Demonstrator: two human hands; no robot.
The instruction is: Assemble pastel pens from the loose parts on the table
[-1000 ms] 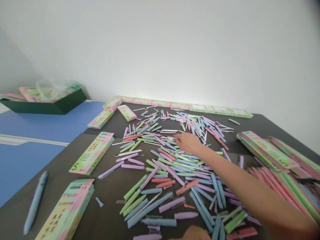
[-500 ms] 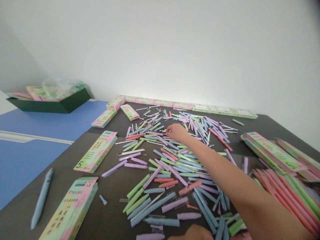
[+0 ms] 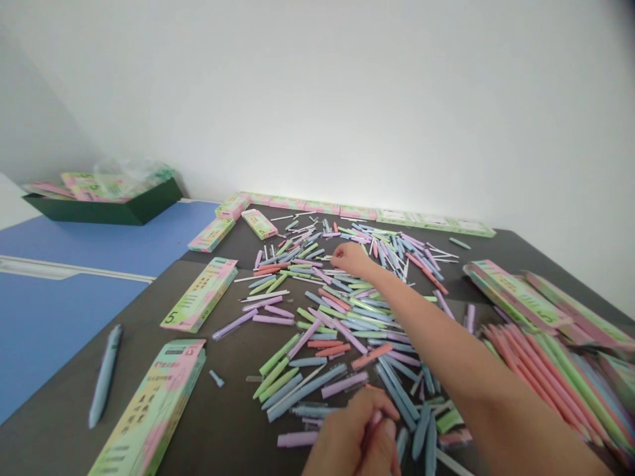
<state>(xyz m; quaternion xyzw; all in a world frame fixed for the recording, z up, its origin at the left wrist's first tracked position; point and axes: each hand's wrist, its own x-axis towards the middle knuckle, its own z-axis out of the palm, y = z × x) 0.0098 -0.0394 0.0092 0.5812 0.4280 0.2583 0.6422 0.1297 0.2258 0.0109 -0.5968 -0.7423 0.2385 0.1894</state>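
Pen parts (image 3: 337,324) lie in a loose, crisscrossed spread across the middle of the dark desk (image 3: 223,410): pastel blue, lilac, green and coral barrels and caps, with thin white sticks mixed in, thickest toward the far side and the lower right. The right hand (image 3: 352,259) reaches out over the middle of the spread on a long bare forearm, its fingers (image 3: 337,251) drawn together just above or among the pieces; whether they pinch anything is too small to tell. The left hand (image 3: 350,433) sits at the near edge of the spread, its fingers (image 3: 381,411) curled and clamped on a slim pink piece (image 3: 376,420), with blue and lilac barrels just beside it. To the left lie two printed pastel pen boxes (image 3: 199,295) (image 3: 151,410), with a single blue pen (image 3: 105,375) beyond the nearer one. More boxes (image 3: 357,213) stand in a row along the far edge of the desk. On the right, a stack of boxes (image 3: 516,295) sits behind a heap of coral, green and blue pens (image 3: 555,383). Beyond the desk, on a blue surface (image 3: 99,239), a dark green tray (image 3: 104,210) holds boxes and a clear plastic bag (image 3: 131,177).
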